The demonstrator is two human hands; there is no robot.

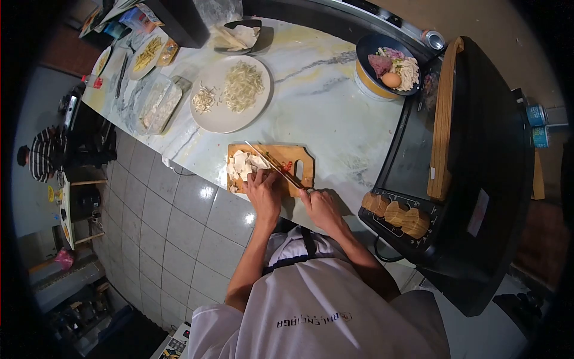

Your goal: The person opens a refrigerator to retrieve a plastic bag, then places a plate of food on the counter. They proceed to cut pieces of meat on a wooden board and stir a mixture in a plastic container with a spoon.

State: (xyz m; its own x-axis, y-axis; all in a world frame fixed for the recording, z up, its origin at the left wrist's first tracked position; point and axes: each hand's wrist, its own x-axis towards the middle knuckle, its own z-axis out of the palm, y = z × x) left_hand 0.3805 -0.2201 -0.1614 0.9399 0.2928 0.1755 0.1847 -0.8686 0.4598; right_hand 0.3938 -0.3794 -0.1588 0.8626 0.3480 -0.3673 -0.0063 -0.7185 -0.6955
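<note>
My right hand (320, 206) is wrapped round the handle of a knife (278, 167), whose blade lies slanted across a wooden cutting board (269, 149). White sliced pieces (242, 164) cover the left part of the board. The fingers of my left hand (262, 190) are bent and press on the near edge of these pieces, left of the blade. Small red bits (287, 166) lie right of the blade, beside the board's handle hole. Behind the board stands a round plate (215, 122) with pale shreds in two piles.
A dark bowl (368, 46) with an egg and meat stands at the back right. A black appliance (478, 179) with a wooden handle is on the right. At the left are a clear container (160, 107) and an oval plate (140, 70). Another person (45, 152) is far left.
</note>
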